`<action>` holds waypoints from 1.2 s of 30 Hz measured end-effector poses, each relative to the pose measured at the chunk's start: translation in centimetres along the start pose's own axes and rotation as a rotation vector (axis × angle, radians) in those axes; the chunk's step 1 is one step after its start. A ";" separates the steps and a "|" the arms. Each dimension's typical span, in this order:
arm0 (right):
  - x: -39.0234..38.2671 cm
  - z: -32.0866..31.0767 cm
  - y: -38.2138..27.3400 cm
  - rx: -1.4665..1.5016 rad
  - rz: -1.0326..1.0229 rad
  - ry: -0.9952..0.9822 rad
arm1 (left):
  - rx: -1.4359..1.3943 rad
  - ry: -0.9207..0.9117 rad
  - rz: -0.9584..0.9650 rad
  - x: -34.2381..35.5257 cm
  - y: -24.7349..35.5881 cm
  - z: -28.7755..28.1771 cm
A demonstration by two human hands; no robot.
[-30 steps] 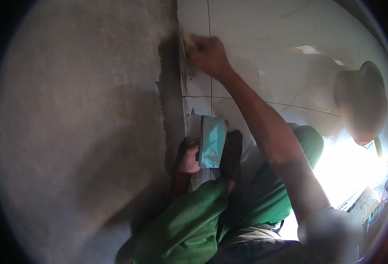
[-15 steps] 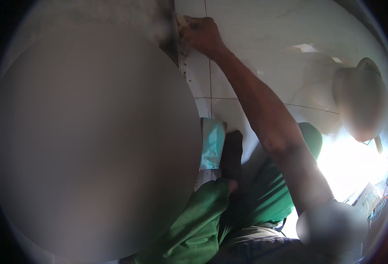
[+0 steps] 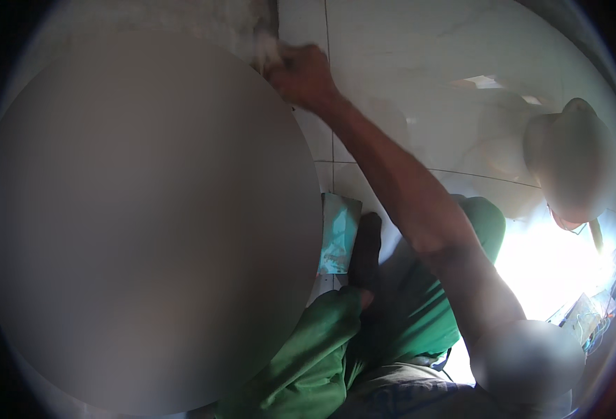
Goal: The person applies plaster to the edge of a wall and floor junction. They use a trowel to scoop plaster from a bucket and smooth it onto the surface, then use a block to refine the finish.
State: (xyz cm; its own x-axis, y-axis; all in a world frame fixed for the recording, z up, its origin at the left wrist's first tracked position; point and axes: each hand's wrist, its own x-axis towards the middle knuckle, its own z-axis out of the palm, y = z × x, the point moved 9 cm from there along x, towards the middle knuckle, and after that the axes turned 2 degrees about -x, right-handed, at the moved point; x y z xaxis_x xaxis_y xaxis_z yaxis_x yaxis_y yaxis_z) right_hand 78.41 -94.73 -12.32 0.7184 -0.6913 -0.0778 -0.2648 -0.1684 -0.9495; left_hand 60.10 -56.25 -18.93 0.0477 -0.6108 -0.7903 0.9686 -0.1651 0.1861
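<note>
My right hand [image 3: 304,78] is closed, at the end of a bare arm reaching up from the lower right. Between its fingers is a pale piece [image 3: 270,50], smeared by motion, whose kind I cannot make out. The hand is beside the border between the light tiled floor [image 3: 405,63] and a rough grey surface [image 3: 217,24]. A large blurred round patch covers most of the left side and hides whatever lies there. My left hand does not show.
A turquoise flat packet [image 3: 340,236] lies beside my dark-covered foot [image 3: 366,248]. My legs in green trousers [image 3: 308,349] are bent at the bottom. Thin coloured wires [image 3: 594,335] lie at the lower right near bright glare. A blurred rounded shape [image 3: 574,167] is at the right.
My right hand has moved left and slightly down with the pale piece, onto or over the rough grey border. The forearm has swung left with it. The packet has barely shifted in the picture.
</note>
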 end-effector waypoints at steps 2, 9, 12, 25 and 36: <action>-3.9 -0.4 -0.6 0.022 0.040 -0.151 | 0.207 -0.039 0.057 0.3 2.0 3.0; -16.7 -11.6 -2.7 0.368 0.225 -0.226 | -0.055 -0.127 0.127 2.1 4.3 7.8; -21.4 -15.4 -4.0 0.334 0.162 -0.075 | -0.011 -0.315 0.170 4.3 5.7 12.6; -30.6 -19.0 -4.2 -0.050 -0.062 0.159 | 0.141 -0.580 0.262 -1.3 9.9 25.0; -27.9 -19.9 -2.7 0.527 0.122 -0.006 | 0.250 -0.229 0.227 0.7 6.1 17.8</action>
State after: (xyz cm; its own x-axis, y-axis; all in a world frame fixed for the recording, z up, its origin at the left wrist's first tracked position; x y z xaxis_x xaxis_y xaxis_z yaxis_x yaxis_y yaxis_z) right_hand 46.29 -88.96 -1.57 0.7066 -0.6796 -0.1971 0.0111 0.2892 -0.9572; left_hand 61.70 -71.42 -7.96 0.1710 -0.8054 -0.5675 0.8491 -0.1717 0.4995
